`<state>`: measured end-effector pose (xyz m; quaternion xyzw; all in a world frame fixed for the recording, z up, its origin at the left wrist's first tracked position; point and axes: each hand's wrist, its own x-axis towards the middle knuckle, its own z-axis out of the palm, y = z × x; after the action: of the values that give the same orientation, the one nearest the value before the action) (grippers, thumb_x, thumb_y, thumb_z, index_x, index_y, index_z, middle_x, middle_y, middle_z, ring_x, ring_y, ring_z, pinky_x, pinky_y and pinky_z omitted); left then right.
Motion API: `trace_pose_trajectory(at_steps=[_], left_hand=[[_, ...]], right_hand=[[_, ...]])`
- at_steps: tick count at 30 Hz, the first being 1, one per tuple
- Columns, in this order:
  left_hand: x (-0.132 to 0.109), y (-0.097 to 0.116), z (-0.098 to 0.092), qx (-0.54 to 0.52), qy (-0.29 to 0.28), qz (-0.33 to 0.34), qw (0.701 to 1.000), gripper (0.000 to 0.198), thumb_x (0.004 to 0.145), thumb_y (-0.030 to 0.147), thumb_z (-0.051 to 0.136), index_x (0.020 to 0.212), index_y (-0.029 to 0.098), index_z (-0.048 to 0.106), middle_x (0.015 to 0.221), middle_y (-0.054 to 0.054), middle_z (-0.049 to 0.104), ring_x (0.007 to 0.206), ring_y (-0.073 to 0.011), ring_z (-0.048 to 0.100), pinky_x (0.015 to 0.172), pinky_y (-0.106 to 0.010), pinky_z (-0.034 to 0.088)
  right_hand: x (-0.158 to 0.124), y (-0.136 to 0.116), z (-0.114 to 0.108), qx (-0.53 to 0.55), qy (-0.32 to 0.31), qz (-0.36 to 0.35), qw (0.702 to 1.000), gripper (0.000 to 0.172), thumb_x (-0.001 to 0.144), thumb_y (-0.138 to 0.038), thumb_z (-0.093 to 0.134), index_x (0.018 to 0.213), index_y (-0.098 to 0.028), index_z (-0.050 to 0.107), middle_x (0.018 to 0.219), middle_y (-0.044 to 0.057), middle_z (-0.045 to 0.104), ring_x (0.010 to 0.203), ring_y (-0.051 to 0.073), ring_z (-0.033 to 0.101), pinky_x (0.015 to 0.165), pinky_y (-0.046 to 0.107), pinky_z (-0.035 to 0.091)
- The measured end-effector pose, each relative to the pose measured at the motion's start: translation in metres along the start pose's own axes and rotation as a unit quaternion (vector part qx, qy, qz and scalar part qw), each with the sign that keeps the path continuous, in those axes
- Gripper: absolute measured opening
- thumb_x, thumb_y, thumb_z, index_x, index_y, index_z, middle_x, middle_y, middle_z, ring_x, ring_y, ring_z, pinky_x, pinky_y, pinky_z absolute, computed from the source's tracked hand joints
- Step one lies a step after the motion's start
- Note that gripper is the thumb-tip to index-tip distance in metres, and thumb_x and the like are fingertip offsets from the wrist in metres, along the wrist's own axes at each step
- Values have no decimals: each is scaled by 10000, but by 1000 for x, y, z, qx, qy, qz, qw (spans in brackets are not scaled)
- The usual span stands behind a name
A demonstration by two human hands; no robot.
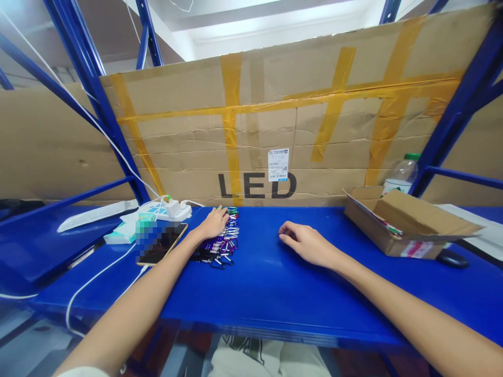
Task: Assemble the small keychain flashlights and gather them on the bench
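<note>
Several small keychain-like items with metal clips (218, 246), in green, blue, purple and black, lie in a column on the blue table (259, 293). My left hand (214, 222) rests over the upper left part of this column, palm down with its fingers stretched out, touching the items and hiding some of them. To the right of the column, my right hand (301, 241) rests on its side on the bare blue surface. Its fingers are curled in loosely, with the thumb near the index finger, and nothing shows in them.
A phone (167, 246), a tissue pack (121, 233), a white power strip (181, 212) and cables are at the left. On the right are an open cardboard box (373, 230), a bottle (403, 175) and a black mouse (451, 258). A taped cardboard sheet (188, 152) stands behind.
</note>
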<state>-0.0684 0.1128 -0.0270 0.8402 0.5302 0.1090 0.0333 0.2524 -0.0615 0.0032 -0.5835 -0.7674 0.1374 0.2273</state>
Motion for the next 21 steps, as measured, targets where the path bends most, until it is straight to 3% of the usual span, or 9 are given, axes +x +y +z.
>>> trace_pose_trajectory(at_steps=[6,13,21], left_hand=[[2,-8,-2,9,1,-13,1000,738,1101,520,145,1683,109,337,1775,-158,218,1663,-367,156,1317,-548,220],[3,-8,9,10,-12,-2,1000,731,1096,492,151,1672,89,349,1760,-174,255,1668,-313,168,1318,-510,231],[5,0,4,9,-1,-12,1000,745,1098,511,136,1700,103,295,1770,-161,212,1663,-347,168,1313,-554,240]], right_hand=[[0,1,-2,-12,12,1,1000,164,1065,-304,533,1103,-234,676,1060,68,794,958,257,726,788,328,456],[2,3,-4,-36,32,12,999,159,1069,-283,526,1093,-224,672,1085,79,792,983,270,722,792,331,446],[3,5,-4,-53,33,15,998,159,1074,-271,529,1098,-208,673,1097,87,791,1015,273,722,815,334,445]])
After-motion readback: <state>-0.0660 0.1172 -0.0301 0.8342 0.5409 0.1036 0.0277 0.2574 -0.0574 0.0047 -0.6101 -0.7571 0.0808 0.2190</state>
